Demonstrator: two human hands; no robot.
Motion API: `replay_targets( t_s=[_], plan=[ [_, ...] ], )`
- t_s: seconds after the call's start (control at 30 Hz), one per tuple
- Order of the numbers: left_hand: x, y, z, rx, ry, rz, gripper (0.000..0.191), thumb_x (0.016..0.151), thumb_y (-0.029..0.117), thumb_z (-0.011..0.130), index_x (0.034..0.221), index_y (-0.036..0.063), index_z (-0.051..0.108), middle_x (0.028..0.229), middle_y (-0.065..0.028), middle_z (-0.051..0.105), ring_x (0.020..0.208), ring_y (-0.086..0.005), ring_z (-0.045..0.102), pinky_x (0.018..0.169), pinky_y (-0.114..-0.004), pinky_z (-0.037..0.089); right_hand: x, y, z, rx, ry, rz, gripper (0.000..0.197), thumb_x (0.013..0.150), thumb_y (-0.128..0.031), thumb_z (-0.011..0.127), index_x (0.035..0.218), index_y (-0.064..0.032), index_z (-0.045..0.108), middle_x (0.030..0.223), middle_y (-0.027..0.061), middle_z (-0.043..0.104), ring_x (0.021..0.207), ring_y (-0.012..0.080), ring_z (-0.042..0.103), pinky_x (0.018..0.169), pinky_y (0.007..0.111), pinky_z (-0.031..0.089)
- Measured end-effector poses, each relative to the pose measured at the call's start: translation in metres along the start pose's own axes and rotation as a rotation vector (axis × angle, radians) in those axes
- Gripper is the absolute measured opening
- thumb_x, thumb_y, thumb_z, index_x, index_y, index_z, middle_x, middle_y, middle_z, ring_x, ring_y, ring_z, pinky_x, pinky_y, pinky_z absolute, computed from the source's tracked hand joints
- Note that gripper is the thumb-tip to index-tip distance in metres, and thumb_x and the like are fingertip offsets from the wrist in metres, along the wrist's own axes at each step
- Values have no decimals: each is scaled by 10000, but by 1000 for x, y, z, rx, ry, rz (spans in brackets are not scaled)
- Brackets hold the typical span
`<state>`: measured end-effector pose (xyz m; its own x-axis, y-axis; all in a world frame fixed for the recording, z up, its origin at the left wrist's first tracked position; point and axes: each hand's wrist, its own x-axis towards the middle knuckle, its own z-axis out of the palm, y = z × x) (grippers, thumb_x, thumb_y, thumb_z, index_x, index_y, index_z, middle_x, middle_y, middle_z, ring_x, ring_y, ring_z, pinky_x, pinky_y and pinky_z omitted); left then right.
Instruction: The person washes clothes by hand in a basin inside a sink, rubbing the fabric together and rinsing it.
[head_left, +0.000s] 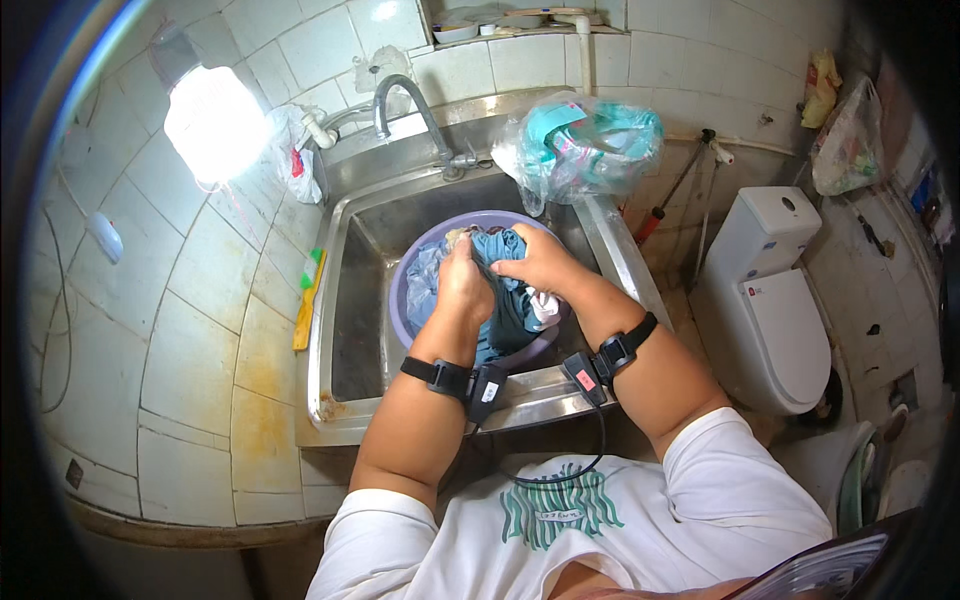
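A purple plastic basin (400, 281) stands in the stainless steel sink (360, 330), heaped with clothes. My left hand (461, 281) grips a bunched dark teal garment (506, 322) over the basin's middle. On the same garment's upper part, my right hand (536, 259) is closed from the right, thumb pointing left. Pale blue cloth (425, 281) lies at the basin's left side. A white and pink cloth (544, 306) shows below my right hand. My left fingertips are partly hidden among the folds.
Behind the basin rises a curved faucet (409, 82). A clear plastic bag with turquoise packages (592, 142) sits on the sink's back right corner. A yellow-handled brush (306, 300) leans at the left rim. To the right stands a white toilet (784, 322). A bright lamp (214, 124) hangs upper left.
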<state>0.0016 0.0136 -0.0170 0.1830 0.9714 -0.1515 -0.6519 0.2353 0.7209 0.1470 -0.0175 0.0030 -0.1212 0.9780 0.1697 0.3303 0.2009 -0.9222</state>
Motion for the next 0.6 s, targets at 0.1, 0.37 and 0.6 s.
replay_targets(
  t_s=[0.1, 0.37, 0.6],
  plan=[
    [4, -4, 8, 226, -5, -46, 302, 943, 246, 483, 1117, 6, 541, 1037, -89, 577, 937, -188, 536, 853, -334, 413, 7, 23, -11, -210, 260, -142, 530, 689, -208, 754, 1102, 58, 558, 961, 234, 649, 856, 304, 658, 773, 376, 512],
    [-1, 22, -1, 676, -379, -763, 714, 946, 640, 236, 858, 32, 600, 692, -51, 595, 566, -176, 520, 554, -283, 393, 0, -7, -18, 523, 367, 4, 381, 755, -96, 714, 1081, 22, 556, 875, 72, 641, 733, 128, 602, 675, 288, 499],
    [-28, 9, 28, 644, -478, -697, 1060, 832, 814, 135, 1445, -38, 282, 1532, -240, 194, 1428, -323, 176, 1146, -455, 116, 1, -7, -21, 652, 460, -154, 424, 790, -55, 700, 1169, 22, 526, 936, 60, 632, 790, 106, 599, 703, 271, 504]
  ],
)
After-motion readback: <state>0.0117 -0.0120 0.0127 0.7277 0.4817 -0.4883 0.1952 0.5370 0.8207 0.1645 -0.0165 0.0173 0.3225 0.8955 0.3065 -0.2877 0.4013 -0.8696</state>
